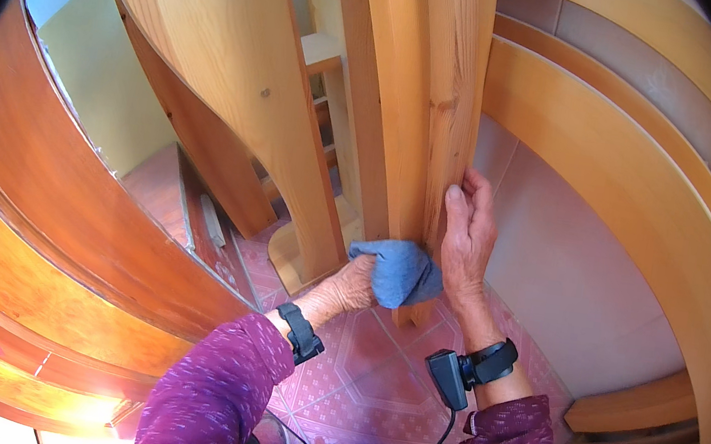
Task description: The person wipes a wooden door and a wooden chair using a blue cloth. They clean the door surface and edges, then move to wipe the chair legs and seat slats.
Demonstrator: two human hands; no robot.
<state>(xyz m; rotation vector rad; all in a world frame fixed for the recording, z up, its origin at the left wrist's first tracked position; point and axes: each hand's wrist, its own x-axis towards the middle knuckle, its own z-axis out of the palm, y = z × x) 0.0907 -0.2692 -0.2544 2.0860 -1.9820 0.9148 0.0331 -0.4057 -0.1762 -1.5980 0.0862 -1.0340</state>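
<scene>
My left hand (355, 284) is closed around a blue cloth (408, 275). The cloth lies against the lower part of an upright wooden post (448, 113) with visible grain, covering a stretch of it. On the post's right edge, a little higher, is my right hand (469, 237), its thumb on the near side and its fingers partly hidden along the edge. The foot of the post (412, 316) shows below the cloth, close to the tiled floor (372, 352).
Left of the post stands a curved wooden side panel (258, 94) with shelves (321, 52) behind it. A brown panelled door (75, 198) fills the left. Wooden rails (608, 141) curve along the right. A cable (445, 436) hangs from my right wrist device (448, 377).
</scene>
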